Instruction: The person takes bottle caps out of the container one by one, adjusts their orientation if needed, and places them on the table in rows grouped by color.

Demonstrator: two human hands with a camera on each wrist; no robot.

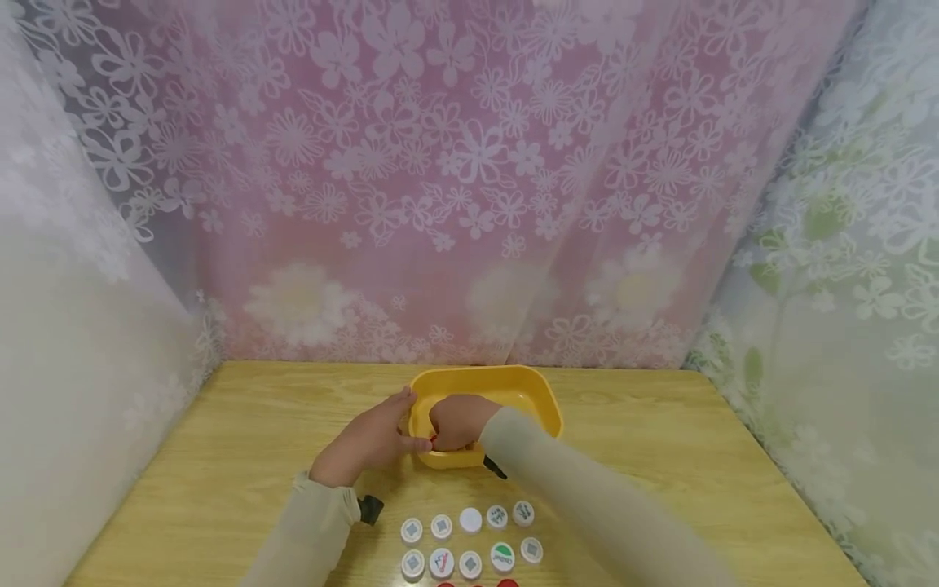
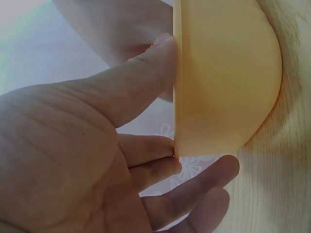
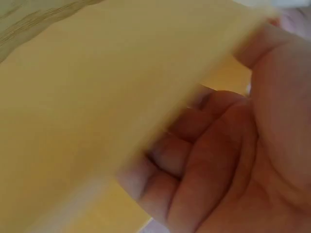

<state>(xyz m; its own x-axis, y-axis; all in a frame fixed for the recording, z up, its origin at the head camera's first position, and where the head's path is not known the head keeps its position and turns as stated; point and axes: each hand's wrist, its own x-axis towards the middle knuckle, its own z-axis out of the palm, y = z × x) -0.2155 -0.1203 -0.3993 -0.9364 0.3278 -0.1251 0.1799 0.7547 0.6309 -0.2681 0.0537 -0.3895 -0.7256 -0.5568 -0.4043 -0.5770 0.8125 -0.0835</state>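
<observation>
A yellow plastic basin (image 1: 539, 397) stands on the wooden table. My left hand (image 1: 372, 434) is at its left corner, thumb on the near rim and fingertips touching the rim farther back. In the left wrist view, the outer fingers (image 2: 194, 204) reach out straight past the basin's end. My right hand (image 1: 458, 421) is down inside the basin with its fingers curled. By the thumb side shows a sliver of a small red piece (image 1: 434, 440), pinched there and mostly hidden by the hand. In the right wrist view, the basin wall (image 3: 87, 107) covers part of the curled fingers.
In front of the basin, two rows of round white bottle caps (image 1: 470, 520) lie on the table, some printed; one has a green patch (image 1: 502, 556). Red caps (image 1: 508, 583) show at the bottom edge. Floral curtains (image 1: 455, 204) hang behind and at both sides.
</observation>
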